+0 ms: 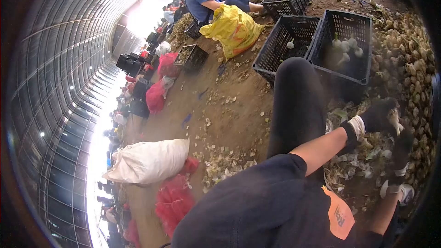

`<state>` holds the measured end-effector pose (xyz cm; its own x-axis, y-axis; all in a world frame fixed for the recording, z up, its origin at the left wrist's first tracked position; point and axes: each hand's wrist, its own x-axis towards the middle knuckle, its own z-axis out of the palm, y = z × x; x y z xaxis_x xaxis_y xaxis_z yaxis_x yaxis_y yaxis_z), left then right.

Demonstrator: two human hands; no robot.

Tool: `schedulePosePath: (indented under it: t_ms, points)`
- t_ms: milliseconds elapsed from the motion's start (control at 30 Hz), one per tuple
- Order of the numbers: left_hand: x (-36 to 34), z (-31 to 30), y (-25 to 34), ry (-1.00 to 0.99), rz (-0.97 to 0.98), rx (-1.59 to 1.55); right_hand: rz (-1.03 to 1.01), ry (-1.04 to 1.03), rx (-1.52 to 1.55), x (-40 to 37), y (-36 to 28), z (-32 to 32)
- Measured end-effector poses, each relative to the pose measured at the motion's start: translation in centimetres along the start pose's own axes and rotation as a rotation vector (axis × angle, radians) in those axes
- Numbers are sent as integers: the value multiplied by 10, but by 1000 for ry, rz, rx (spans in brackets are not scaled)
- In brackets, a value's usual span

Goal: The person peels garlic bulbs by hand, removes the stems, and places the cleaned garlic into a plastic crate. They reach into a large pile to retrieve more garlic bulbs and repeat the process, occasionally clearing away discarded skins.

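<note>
My dark-gloved left hand (380,115) grips pale garlic bulb (394,120); right hand (402,149) just beside it, can't tell grip. Papery peels (363,161) under hands. Orange patch (339,220) near right arm: "Re", rest blurry.

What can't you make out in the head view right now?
All in the head view:
Right hand: grip unclear, lost in blur and shadow.
Pale item at the left hand: partly hidden by that hand, too blurred to name.
Near pair's left crate: near corner hidden by the knee.
White sack: contents hidden by its own sides.
</note>
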<state>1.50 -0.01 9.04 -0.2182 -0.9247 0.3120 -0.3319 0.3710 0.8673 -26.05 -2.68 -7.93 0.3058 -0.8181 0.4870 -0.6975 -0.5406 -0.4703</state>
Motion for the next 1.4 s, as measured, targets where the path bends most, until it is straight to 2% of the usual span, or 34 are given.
schedulePosePath:
  t_ms: [67,100,133,167,233,300,333,367,433,500,533,567,600,633,700,767,833,867,933,1000,1033,1100,1133,1267,1300,1400]
  points:
    - [1,3,-9,-86,41,-34,-150,78,-149,8,-10,-19]
    - [4,2,-14,-196,-8,0,-220,126,-227,12,-16,-29]
    - [8,1,-19,-307,-54,40,-140,35,-77,28,-59,-50]
    - [8,-1,-19,-308,-58,32,-115,7,-18,34,-82,-60]
    - [3,-3,-7,-132,-122,-37,-95,-5,91,36,-107,-67]
    - [3,-8,1,-37,-47,-164,-92,15,259,40,-126,-68]
    - [2,-10,-1,2,8,-152,6,-82,236,43,-114,-62]
    - [0,-8,-2,35,60,-153,-128,114,93,40,-125,-65]
    - [0,-14,7,-25,146,-117,-63,4,32,45,-115,-57]
    - [-2,-20,18,-120,27,-342,-25,20,-74,57,-144,-74]
    - [-1,-22,16,-188,62,-216,-155,166,-89,56,-147,-75]
    - [2,-26,13,-250,115,-70,-117,184,-170,57,-150,-72]
    - [0,-33,21,-309,7,-159,-79,200,-252,58,-152,-69]
    - [1,-38,27,-367,-100,-238,-3,161,-129,63,-157,-70]
    - [-1,-31,17,-385,-115,-437,-8,250,-119,55,-136,-55]
    - [-2,-37,32,-400,-197,-436,29,243,-41,65,-164,-72]
    - [-4,-33,30,-384,-281,-616,87,229,-15,70,-177,-81]
    - [-8,-28,30,-317,-291,-718,5,337,-181,68,-168,-69]
    - [-10,-22,31,-249,-298,-825,-41,292,-94,72,-178,-81]
    - [-10,-18,32,9,-306,-719,-132,206,36,74,-182,-83]
    - [-11,-17,33,7,-305,-720,-131,207,35,75,-189,-85]
    - [-10,-15,37,140,-294,-626,83,64,-32,77,-205,-88]
    - [-10,-11,39,148,-202,-551,39,177,52,81,-198,-87]
    - [-12,-7,30,107,-181,-421,166,227,92,80,-181,-87]
    - [-12,-5,25,102,-179,-425,168,229,86,78,-176,-88]
    - [-12,-9,41,68,34,-116,274,101,35,70,-166,-87]
